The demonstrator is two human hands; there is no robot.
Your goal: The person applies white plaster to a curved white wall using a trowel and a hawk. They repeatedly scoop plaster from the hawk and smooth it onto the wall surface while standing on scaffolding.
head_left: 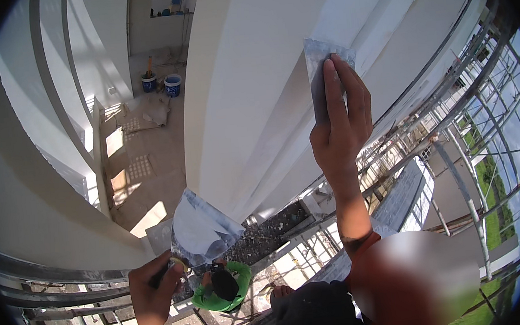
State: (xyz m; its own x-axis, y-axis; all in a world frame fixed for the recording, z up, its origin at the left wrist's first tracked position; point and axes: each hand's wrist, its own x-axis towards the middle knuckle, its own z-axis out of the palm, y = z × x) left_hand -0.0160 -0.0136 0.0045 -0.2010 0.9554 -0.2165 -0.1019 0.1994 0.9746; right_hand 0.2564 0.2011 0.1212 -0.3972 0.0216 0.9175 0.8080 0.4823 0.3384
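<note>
My left hand [152, 289] is closed around the handle of a wide putty knife [200, 223], low on the left. White putty lies spread over its blade. Up on the right, my right hand [343, 115] grips a flat metal scraper [317, 55], its fingers stretched along the blade. The scraper rests against the white wall [232, 59], just beside a ridge that runs along the surface. Smears of putty mark the blade, and my fingers hide part of it.
Two blue-and-white buckets [173, 85] stand on the paper-covered floor [143, 166] beyond the wall, left of centre. Metal scaffolding [465, 175] runs along the right and below. Down between my arms is a person in green [224, 286].
</note>
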